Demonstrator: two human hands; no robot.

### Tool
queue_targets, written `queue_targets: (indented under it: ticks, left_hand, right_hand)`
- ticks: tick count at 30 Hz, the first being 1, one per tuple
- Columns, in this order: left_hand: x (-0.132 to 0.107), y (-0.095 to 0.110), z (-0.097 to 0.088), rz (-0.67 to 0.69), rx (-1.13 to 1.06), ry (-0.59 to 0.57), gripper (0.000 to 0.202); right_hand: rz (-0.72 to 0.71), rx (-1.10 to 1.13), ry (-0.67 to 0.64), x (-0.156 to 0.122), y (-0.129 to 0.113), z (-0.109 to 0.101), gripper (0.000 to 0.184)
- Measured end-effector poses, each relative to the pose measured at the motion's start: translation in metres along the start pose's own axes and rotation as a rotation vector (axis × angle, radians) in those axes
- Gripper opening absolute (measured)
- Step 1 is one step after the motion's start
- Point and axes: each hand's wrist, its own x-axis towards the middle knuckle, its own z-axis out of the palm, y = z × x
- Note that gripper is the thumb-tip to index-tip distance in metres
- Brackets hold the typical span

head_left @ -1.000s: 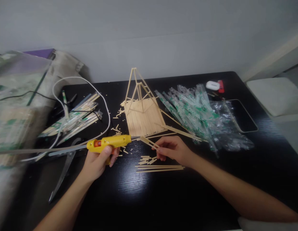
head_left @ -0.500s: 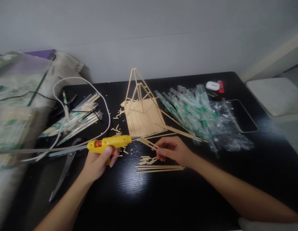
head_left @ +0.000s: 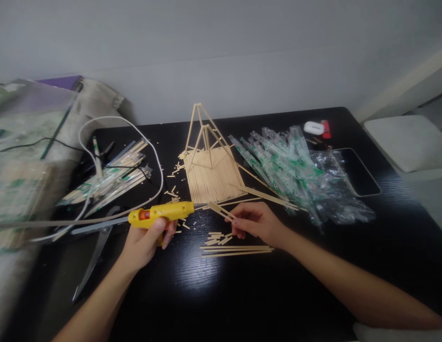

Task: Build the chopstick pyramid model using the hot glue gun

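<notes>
My left hand point(head_left: 146, 240) grips a yellow glue gun point(head_left: 162, 212), its nozzle pointing right at the tip of a short wooden stick point(head_left: 221, 210). That stick is pinched in my right hand point(head_left: 258, 222), just right of the nozzle. Behind both hands stands a wooden stick model point(head_left: 211, 166): a flat slatted base with a pyramid frame on it. Loose cut sticks point(head_left: 228, 243) lie on the black table point(head_left: 214, 294) under my right hand.
A pile of clear green-printed wrappers point(head_left: 295, 166) lies right of the model, with a phone point(head_left: 360, 171) beyond. Scissors point(head_left: 96, 249), a white cable point(head_left: 149, 142) and wrapped chopsticks point(head_left: 110, 178) lie left. Plastic bags point(head_left: 24, 156) fill the far left.
Almost nothing has changed; both hands hold their places with the nozzle at the stick tip. The view shifted very slightly.
</notes>
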Motion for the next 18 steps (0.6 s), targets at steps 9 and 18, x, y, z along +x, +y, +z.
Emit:
queue_targets:
  ticks: [9, 18]
  left_hand:
    - [0.0001, 0.0003, 0.0002, -0.009, 0.015, 0.003, 0.052]
    - [-0.0016, -0.0025, -0.0026, 0.010, 0.009, -0.013, 0.050]
  right_hand:
    - [-0.002, -0.013, 0.011, -0.0002, 0.0002, -0.0007, 0.027]
    - [-0.003, -0.020, -0.003, -0.0005, 0.0015, -0.0010, 0.026]
